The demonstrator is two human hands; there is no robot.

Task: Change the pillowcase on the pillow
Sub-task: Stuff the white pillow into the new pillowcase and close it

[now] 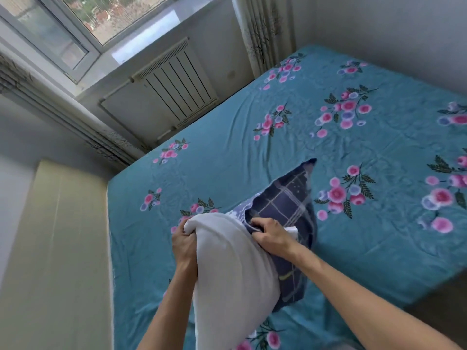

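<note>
So the pillow [235, 269] is lower centre of the frame, held up above the bed [353, 152], and most of its white body is bare. The left hand [184, 242] has its fingers curled tight around the pillow's top corner, bunching the white fabric. That looks like the anchor grip, so the pillow stays put while the cover gets worked. The right hand [269, 234] is just to the right, fingers clenched on the open edge of the pillowcase [285, 205], the navy plaid one. The rest of the case sticks up and away toward the middle of the frame, its far corner pointing up and fairly limp, so not much pillow is inside it right now.

Honestly I can't tell from this alone whether the case is coming off or going on. Either way the two-hand split makes sense: one hand pins the pillow, the other moves the fabric along it.

Holding it in the air instead of flat on the bed probably keeps the case from dragging on the floral sheet. Radiator [177, 84] and window [75, 24] are upper left, well apart from everything.
</note>
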